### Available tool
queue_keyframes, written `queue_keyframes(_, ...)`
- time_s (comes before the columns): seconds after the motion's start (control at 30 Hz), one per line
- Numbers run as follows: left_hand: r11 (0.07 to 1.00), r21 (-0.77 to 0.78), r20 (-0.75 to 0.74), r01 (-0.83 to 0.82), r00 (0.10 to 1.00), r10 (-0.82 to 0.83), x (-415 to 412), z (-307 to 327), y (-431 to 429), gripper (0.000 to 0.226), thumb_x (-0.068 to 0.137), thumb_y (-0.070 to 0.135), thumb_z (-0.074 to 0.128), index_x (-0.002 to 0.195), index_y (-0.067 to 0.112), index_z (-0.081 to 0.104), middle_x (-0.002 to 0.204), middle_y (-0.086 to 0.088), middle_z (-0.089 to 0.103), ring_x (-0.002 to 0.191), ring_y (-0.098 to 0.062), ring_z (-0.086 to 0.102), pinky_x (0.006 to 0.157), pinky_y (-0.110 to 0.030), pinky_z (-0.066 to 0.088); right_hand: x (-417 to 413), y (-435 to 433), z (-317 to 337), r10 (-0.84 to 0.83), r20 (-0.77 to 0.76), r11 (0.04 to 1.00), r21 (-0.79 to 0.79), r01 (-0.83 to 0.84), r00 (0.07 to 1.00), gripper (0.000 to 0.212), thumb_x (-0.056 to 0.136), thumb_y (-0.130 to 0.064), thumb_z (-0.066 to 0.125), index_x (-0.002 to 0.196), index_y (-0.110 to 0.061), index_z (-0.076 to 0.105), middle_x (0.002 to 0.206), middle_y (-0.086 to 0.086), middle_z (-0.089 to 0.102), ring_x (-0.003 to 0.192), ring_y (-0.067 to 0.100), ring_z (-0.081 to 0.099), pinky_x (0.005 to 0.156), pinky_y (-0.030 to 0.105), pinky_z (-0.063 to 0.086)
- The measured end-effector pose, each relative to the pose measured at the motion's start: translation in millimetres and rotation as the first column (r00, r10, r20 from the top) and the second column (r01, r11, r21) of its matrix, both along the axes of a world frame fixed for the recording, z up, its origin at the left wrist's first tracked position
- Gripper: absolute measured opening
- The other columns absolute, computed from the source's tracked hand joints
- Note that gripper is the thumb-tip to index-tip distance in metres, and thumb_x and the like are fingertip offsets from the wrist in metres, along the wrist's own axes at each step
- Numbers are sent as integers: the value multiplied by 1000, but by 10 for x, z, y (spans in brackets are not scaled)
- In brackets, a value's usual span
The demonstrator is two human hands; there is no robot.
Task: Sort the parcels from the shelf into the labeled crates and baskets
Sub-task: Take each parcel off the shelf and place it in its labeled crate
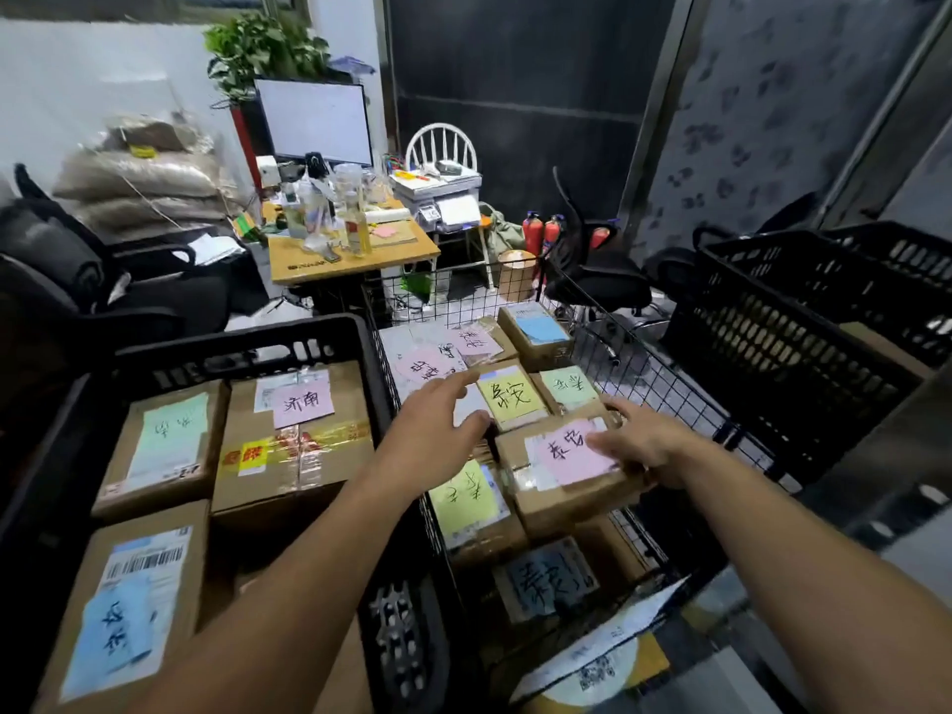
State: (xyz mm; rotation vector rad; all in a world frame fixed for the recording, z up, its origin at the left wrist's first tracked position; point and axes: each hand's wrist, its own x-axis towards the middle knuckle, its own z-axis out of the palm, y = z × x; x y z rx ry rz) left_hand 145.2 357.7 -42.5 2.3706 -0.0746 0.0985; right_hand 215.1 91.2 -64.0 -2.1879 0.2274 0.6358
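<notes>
left forearm (288, 574): bare | right forearm (803, 548): bare | left grip (438, 427): bare hand | right grip (646, 445): bare hand

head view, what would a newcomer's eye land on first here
The wire basket at centre, packed with cardboard parcels under bright handwritten notes, draws the eye first. Over it the right grip holds the pink-noted parcel while the left grip is open beside it. A black crate of bigger boxes sits left.
</notes>
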Motion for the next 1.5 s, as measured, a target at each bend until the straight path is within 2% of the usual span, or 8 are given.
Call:
queue_keyframes(0.33,949,307,118,-70,992,35,57,-203,-111,51,98,36,54,147,26,43,144,2,49,134,-22,37,114,-41,28,292,-142,-241,113,-187,989,-74,-129,976,67,97,-15,65,153,-28,31,123,16,63,96,33,68,55,40,59)
queue_keyframes(0.53,938,336,120,-87,992,49,58,-220,-95,52,97,37,54,146,27,44,144,2,50,134,-21,37,114,-42,29,390,-176,-230,283,-209,918,-225,-327,936,78,91,-15,71,155,-28,29,146,16,46,120,41,59,86,57,59)
queue_keyframes(0.73,933,343,112,-107,991,73,45,-198,-124,50,96,36,57,145,27,46,143,2,51,134,-21,38,113,-42,31,301,-87,-325,317,-258,905,-206,-373,913,80,89,-5,71,153,-28,29,138,14,51,116,38,58,79,51,62)
queue_keyframes(1.0,939,312,118,-145,987,114,-28,-173,-103,48,95,35,58,141,25,50,140,1,53,131,-21,40,110,-41,35,186,67,-350,569,-177,672,-463,-579,803,97,86,-27,79,160,-33,16,159,12,33,134,36,47,107,50,47)
queue_keyframes(1.13,946,252,120,-203,977,178,-75,-121,-18,45,95,30,59,139,23,53,139,0,54,130,-22,42,109,-39,35,146,391,-291,777,98,566,-543,-620,622,86,87,-42,76,157,-33,27,159,3,34,139,28,41,113,49,42)
queue_keyframes(1.3,942,187,109,-280,959,263,-193,-83,87,44,95,27,61,138,21,55,136,-2,55,128,-21,44,108,-37,37,-57,876,-492,881,34,419,-520,-744,471,100,82,-53,77,160,-38,15,169,3,7,153,33,15,118,59,31)
queue_keyframes(1.4,934,176,113,-311,949,294,-284,-73,138,44,95,27,61,138,20,55,135,-1,56,127,-19,44,104,-31,34,47,960,-597,824,97,537,-447,-716,558,103,83,-48,79,161,-35,13,170,5,1,155,34,8,122,57,24)
queue_keyframes(1.5,929,172,108,-328,943,313,-379,-74,157,45,95,26,61,139,19,55,132,-1,56,125,-17,43,99,-24,29,154,968,-624,777,145,613,-393,-685,612,97,84,-40,80,160,-28,22,160,11,31,147,33,30,119,44,32)
